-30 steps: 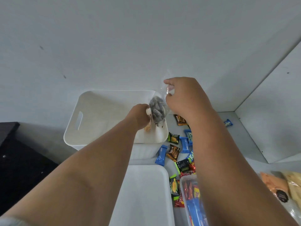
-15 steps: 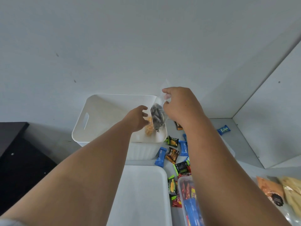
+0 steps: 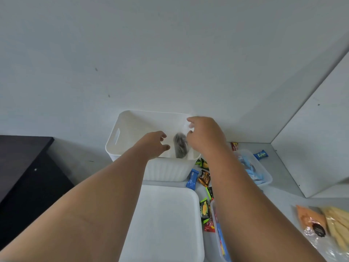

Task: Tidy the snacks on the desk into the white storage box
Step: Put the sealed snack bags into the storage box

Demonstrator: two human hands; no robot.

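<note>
White plastic makes up the storage box [image 3: 166, 171], which sits at the back of the desk [image 3: 283, 193] by the wall. To do this step well, the clear bag [image 3: 180, 146] with the dark grey bits in it should go right down to the floor of the box before the fingers let go, so it does not flop over the rim. It would be good to lay it flat near one side, so there is room for more snacks. The bag hangs inside the box, close to the near right corner, and it looks a bit blurry. The right hand [image 3: 205, 137] is above that corner with its back to the camera. Its first finger and thumb are bent and seem to pinch the clear top of the bag, but the plastic is hard to see, so the hold may be very light. The left hand [image 3: 153, 145] is over the near rim, just beside the bag and not touching it. Its fingers are loosely curled and it holds nothing. Both arms are stretched out long, reaching forward over a white tray [image 3: 166, 220]. Lots of small snack packets [image 3: 204, 178] lie on the desk to the right of the box, so I think most of the tidying is not done yet.
</note>
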